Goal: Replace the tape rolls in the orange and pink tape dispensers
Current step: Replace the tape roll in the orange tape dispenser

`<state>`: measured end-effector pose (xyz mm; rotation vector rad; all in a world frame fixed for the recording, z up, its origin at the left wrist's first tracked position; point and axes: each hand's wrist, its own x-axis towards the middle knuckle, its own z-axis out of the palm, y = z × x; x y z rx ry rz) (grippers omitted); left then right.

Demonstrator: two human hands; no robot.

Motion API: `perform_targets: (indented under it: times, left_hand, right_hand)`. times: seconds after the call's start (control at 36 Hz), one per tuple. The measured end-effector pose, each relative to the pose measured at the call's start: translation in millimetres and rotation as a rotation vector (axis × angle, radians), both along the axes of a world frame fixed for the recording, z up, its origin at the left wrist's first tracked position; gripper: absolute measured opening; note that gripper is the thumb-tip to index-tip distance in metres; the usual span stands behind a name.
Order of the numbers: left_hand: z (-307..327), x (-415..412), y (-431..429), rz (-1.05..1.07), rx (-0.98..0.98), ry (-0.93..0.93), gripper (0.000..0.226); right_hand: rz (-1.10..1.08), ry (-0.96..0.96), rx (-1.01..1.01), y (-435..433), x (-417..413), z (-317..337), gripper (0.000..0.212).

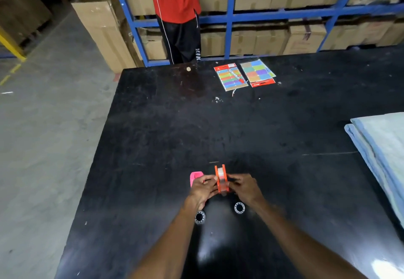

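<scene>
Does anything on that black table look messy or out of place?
Little stands out. Two tape rolls lie loose near the hands, the pink dispenser sits aside on the left, and both hands hold the orange dispenser. Small scraps dot the table.

The orange dispenser [222, 179] stands on edge, narrow side up, a clear tape roll seated between its two side plates. The pink dispenser [195, 177] sits just left of the orange one, partly hidden. Two loose tape rolls lie flat nearer than the orange dispenser: one [199, 217] to its near left, one [239, 208] to its near right.
</scene>
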<state>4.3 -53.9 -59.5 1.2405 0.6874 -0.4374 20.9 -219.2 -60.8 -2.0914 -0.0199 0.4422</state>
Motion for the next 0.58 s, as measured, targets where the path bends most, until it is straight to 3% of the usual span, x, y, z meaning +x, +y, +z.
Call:
perform_targets:
  times: [0.33,0.58]
  left_hand:
    - [-47.2,12.9,-4.0,-0.088,0.346,0.068,0.021]
    - [-55.6,19.3,-7.1,-0.125,0.471,0.078,0.018]
  right_hand:
    - [0.056,-0.045,-0.291,20.1,2.1,-36.4,0.025]
    - [0.082,-0.100,-0.250,15.7,2.4,-63.5,0.024]
